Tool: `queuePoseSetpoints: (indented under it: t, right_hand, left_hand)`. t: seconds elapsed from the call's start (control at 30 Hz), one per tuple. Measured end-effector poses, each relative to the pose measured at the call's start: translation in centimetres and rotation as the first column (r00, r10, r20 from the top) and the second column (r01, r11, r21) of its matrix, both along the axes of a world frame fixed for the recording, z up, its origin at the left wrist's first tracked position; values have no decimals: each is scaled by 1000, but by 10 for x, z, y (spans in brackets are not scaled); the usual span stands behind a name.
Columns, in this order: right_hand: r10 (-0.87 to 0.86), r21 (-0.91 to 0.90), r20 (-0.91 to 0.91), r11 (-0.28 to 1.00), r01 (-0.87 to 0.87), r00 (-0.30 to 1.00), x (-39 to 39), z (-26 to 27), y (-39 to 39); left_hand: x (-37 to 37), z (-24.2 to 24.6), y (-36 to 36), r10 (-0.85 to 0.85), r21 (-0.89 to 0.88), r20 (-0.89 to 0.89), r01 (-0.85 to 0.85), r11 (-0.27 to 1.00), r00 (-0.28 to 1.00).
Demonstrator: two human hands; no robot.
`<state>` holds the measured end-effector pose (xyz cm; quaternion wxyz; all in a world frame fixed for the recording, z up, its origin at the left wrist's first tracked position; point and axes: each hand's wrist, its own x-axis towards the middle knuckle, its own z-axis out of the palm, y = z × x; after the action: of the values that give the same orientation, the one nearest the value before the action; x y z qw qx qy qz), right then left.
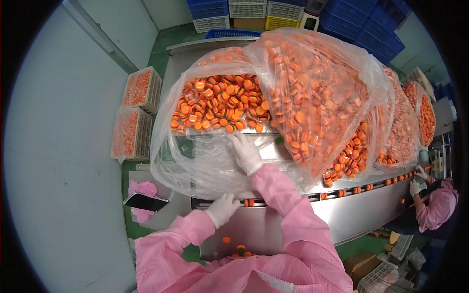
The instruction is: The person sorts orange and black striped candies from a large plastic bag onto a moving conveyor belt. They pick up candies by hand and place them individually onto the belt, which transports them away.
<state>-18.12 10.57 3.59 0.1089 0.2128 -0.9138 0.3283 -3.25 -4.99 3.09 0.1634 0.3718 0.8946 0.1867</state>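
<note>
White gloves cover both of my hands. My right hand (245, 154) reaches forward to the near edge of a heap of orange burger-shaped candies (223, 102) in a large clear plastic bag (205, 168); whether its fingertips hold a candy cannot be told. My left hand (222, 210) is at the near rail of a narrow conveyor (260, 202), just left of an upright burger-shaped candy (249, 203); its fingers are partly bent, and their grip is unclear. More candies stand spaced along the conveyor to the right. Loose orange pieces (226, 239) lie on the steel table (256, 223) near my body.
A phone (146, 201) rests on pink cloth at the left. Candy-filled crates (144, 133) stand beside the wall. More bulging bags (318, 95) cover the right of the table. A co-worker in pink (438, 207) works at the conveyor's far right. Blue crates (207, 8) are stacked behind.
</note>
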Motion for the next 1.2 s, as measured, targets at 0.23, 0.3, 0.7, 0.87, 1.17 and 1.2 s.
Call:
queuePoseSetpoints:
  t: [0.23,0.3,0.7,0.87,1.17,1.2]
  right_hand:
    - [139,349,-201,935,-61,970,-65,-47,-23]
    - [151,357,-193,931,-74,970,-66,-48,-22]
    - [383,176,167,895,-409,909,111,-8,-29]
    - [464,395,83,797,-457,882,162,-52,-15]
    - [488,361,169,777,-515,856,174,-57,27]
    - [494,392,210,749,-535,844,173,-57,35]
  left_hand:
    - [10,-25,-1,-56,-89,-116,45,995,992]
    - [10,-24,9,-40,-70,-77,34,997,996]
    - [-187,-16,-40,659,418,-316,-524,742,682]
    - [-215,-27,-18,702,99,-219,-701,706,677]
    - [-76,28,-2,335,-26,97,-334,942,937]
    - [-49,33,1,124,-178,-18,-125,976,992]
